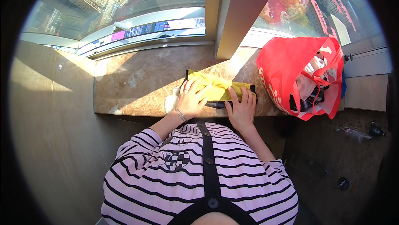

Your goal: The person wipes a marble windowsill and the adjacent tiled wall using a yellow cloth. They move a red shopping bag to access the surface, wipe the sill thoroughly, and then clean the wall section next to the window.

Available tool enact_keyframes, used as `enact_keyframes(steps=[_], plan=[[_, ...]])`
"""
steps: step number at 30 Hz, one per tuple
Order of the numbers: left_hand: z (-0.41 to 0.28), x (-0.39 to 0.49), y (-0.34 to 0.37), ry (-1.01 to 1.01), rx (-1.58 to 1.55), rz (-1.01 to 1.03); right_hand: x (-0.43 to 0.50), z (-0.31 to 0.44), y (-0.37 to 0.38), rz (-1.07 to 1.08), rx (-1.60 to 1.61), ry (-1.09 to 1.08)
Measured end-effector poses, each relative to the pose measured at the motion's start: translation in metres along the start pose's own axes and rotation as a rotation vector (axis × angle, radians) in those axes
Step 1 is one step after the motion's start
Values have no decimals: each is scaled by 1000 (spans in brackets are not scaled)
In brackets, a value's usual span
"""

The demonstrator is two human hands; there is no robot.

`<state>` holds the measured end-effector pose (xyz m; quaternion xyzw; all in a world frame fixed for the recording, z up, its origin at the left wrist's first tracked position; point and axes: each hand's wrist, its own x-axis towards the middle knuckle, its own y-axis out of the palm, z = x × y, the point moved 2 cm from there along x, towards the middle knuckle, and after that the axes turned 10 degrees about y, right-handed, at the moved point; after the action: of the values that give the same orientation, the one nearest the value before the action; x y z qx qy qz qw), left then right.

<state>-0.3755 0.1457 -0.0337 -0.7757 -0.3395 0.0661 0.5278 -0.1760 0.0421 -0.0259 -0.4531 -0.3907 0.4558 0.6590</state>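
Note:
A folded yellow cloth with black edging (215, 83) lies on a brown marbled stone sill (156, 60). Flat across its left part rests my left hand (191, 97), fingers spread, with thin bangles at the wrist. My right hand (243, 109) lies over the right end of the cloth, its thumb and index finger apart at the near edge. Between the hands, a strip of dark grey fabric (218, 104) shows below the yellow. A bright white patch (171, 100) lies left of the cloth; I cannot tell whether it is fabric.
A large red shopping bag (286, 66), filled with clothes and bearing writing, stands close on the right. Windows run behind the sill, divided by a thick post (240, 16). A tiled wall (62, 100) bounds the left side. Small items lie on the floor (324, 150) at lower right.

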Motion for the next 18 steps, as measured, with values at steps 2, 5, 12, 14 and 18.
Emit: enact_keyframes(steps=[2,5,12,14,18], plan=[[-13,-8,2,-24,24,60,3,-4,9,39,70,19],[-27,-13,11,-63,35,110,32,-16,22,17,107,-9],[-36,32,20,155,22,8,95,-32,21,-35,183,29],[-37,44,16,173,-5,16,100,-25,-2,-98,98,-48],[-34,47,29,223,-43,58,85,-27,25,-154,142,65]])
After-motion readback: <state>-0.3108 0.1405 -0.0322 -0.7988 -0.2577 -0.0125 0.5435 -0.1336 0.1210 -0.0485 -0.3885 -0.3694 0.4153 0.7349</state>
